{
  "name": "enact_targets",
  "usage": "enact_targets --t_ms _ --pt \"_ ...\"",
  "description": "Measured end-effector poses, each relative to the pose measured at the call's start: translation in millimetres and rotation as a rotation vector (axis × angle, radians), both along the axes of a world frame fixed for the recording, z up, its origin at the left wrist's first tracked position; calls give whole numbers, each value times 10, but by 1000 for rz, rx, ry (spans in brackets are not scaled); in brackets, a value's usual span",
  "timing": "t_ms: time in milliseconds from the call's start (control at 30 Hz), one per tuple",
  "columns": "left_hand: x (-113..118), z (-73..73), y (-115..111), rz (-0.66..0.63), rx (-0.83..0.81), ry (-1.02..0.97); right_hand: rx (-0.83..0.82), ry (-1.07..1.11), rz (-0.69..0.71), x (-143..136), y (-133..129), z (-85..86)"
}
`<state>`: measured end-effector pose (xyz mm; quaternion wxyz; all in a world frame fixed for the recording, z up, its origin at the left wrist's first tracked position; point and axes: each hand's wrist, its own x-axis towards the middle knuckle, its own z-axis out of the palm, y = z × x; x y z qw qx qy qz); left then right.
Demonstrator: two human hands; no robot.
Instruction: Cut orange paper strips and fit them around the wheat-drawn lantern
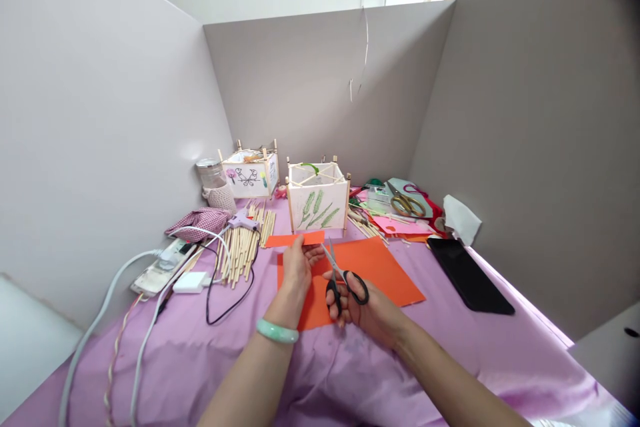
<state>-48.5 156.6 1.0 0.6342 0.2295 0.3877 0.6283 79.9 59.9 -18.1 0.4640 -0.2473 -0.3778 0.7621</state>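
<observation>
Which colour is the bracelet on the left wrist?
The bracelet on the left wrist is pale green, seen in the head view.

Both forearms are bare, with no sleeves in view. A smooth, pale green bangle [277, 331], rounded and glossy like jade, circles the left wrist. The hands, left [299, 265] and right [367, 310], carry no gloves or rings that show.

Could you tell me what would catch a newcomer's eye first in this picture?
Most striking is the bright orange paper at the centre of the purple cloth, where the left hand lifts an orange strip and the right hand works black-handled scissors. Just behind stand two small paper lanterns, the nearer one painted with green sprigs. A heap of bamboo sticks lies to the left.
</observation>
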Motion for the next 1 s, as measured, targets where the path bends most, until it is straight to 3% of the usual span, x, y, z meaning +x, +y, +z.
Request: enact_targets --t_ms 133,433,600,833,1000 --pt "-6 -17 9 3 -1 -5 20 -6 41 5 -11 -17" --pt "-11 -6 -16 -44 -17 -11 -6 5 -18 -10 13 -9" --pt "-10 7 -50 -142 25 -31 38 45 -80 -20 31 -31" --pt "5 -30 -87 -304 43 87 62 106 -171 0 87 -14" --pt "15 -52 -94 -340 61 111 88 148 -233 11 91 15"
